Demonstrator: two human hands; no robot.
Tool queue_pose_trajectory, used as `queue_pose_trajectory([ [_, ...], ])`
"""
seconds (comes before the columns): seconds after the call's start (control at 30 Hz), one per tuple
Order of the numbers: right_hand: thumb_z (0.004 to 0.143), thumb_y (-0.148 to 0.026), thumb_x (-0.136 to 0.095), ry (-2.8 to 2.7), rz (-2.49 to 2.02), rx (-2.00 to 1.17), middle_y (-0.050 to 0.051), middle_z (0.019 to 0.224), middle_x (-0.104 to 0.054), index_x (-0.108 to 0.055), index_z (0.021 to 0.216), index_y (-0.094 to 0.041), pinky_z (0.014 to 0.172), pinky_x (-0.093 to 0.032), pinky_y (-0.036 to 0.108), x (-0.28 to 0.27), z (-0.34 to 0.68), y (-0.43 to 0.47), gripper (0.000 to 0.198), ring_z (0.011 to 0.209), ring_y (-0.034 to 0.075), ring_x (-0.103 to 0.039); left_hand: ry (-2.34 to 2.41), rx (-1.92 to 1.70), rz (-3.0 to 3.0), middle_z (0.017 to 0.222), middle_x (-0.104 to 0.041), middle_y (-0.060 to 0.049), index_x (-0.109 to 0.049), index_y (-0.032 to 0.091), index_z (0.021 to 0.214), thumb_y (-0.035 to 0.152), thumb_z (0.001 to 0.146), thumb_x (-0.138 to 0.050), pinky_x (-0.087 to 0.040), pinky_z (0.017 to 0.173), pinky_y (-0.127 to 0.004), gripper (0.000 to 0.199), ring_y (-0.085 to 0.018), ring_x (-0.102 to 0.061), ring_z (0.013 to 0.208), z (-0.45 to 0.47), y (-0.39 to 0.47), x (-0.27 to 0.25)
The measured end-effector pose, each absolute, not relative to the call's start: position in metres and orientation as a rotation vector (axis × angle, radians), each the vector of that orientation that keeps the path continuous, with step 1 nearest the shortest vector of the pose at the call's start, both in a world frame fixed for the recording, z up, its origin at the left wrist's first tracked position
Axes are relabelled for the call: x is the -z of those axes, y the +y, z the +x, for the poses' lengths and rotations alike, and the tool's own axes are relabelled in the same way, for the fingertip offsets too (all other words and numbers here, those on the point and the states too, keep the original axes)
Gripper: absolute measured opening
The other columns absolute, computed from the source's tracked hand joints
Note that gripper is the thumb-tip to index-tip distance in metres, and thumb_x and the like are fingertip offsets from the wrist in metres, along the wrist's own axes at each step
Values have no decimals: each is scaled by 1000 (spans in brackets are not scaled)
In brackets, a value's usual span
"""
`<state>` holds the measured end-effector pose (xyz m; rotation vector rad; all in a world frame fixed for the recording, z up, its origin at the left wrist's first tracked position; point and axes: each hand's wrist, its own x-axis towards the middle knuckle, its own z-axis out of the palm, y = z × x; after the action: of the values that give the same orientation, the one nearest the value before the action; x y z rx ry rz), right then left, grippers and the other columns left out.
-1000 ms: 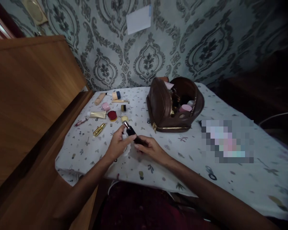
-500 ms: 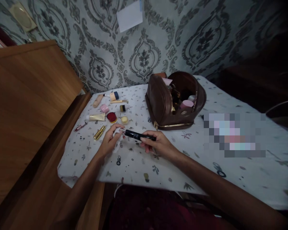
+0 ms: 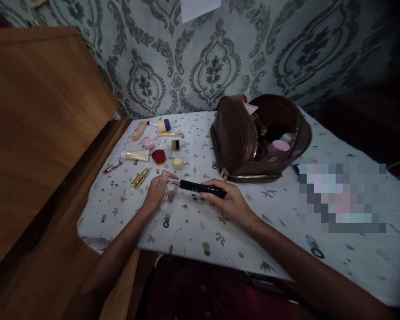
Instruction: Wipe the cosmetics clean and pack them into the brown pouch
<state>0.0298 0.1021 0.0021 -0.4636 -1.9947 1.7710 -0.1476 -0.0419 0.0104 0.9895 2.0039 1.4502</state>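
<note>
My right hand [image 3: 228,195] is closed around a slim black cosmetic tube [image 3: 202,188] with a thin silver tip pointing left. Crumpled white tissue [image 3: 168,198] is held in my left hand [image 3: 157,189], close to that tip; whether tissue and tip touch I cannot tell. Just beyond my left hand lie a gold tube [image 3: 140,178], a round red-topped container [image 3: 158,156] and a small pale yellow pot [image 3: 178,163].
An open brown leather makeup bag [image 3: 236,138] with several cosmetics inside stands at the back. A cream squeeze tube [image 3: 136,155], a pink item [image 3: 148,142] and a brush [image 3: 170,134] lie at the back left of the patterned cloth [image 3: 190,235]. A wooden panel [image 3: 46,84] rises at left.
The view has shifted, so the things on the table sit differently in the picture. The black tube has turned slightly, and its silver tip shows more, still near the tissue.
</note>
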Motion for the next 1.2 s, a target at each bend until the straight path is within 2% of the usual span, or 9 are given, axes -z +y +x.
queue_pose_trajectory([
  [0.07,76,-44,-72,-1970,-499,-1769,-2,65,-57,-68,94,-19,45,-40,23,-1,30,103,31,48,10,-48,1978,-1484,1003,60,-49,4,-66,18,110,57,95,-38,-38,45,-23,50,-10,-42,45,-149,-44,-10],
  [0.13,75,-47,-73,-1938,-550,-1784,-3,61,-55,-67,94,-19,45,-40,24,-2,30,104,35,47,10,-48,1946,-1516,1040,61,-45,6,-58,22,125,44,94,-47,-40,49,-23,40,-10,-42,48,-150,-46,-9],
  [0.23,73,-51,-75,-1883,-624,-1832,-3,60,-55,-66,92,-19,44,-40,24,-4,30,104,38,46,10,-48,1860,-1606,1158,75,-53,4,-49,23,131,32,88,-57,-46,65,-24,45,-12,-53,65,-150,-48,-9],
  [0.37,72,-51,-75,-1833,-649,-1901,-3,62,-56,-65,90,-19,42,-37,23,-6,30,101,38,45,9,-46,1750,-1615,1274,100,-62,-3,-45,22,136,34,86,-62,-48,82,-30,53,-16,-61,86,-148,-50,-13],
  [0.57,71,-52,-76,-1881,-674,-1920,-2,61,-57,-67,90,-20,41,-36,23,-3,29,99,38,45,10,-46,1811,-1578,1257,82,-62,-2,-64,18,107,42,90,-58,-45,72,-27,30,-16,-58,77,-149,-52,-16],
  [0.67,70,-52,-77,-1916,-682,-1921,-2,59,-56,-68,92,-20,42,-37,23,-2,29,98,40,45,10,-47,1893,-1533,1240,68,-53,3,-61,17,93,46,93,-52,-37,62,-24,30,-13,-48,64,-150,-52,-14],
  [0.83,72,-51,-77,-1945,-662,-1920,-2,59,-57,-69,95,-19,43,-38,23,0,30,97,40,45,10,-47,2017,-1474,1315,58,-34,6,-44,20,69,47,96,-41,-30,57,-25,39,-11,-34,56,-149,-51,-13],
  [1.0,71,-49,-78,-1933,-656,-1933,-1,62,-61,-70,94,-19,43,-37,22,1,29,97,38,46,9,-48,2040,-1449,1308,57,-27,6,-33,21,64,50,97,-37,-27,55,-25,44,-11,-30,55,-148,-50,-13],
  [1.2,72,-48,-77,-1915,-664,-1929,-1,64,-61,-68,93,-18,43,-37,23,-3,29,95,37,47,10,-48,2020,-1451,1314,58,-32,6,-38,21,68,50,97,-39,-30,57,-25,41,-11,-34,57,-149,-51,-12],
])
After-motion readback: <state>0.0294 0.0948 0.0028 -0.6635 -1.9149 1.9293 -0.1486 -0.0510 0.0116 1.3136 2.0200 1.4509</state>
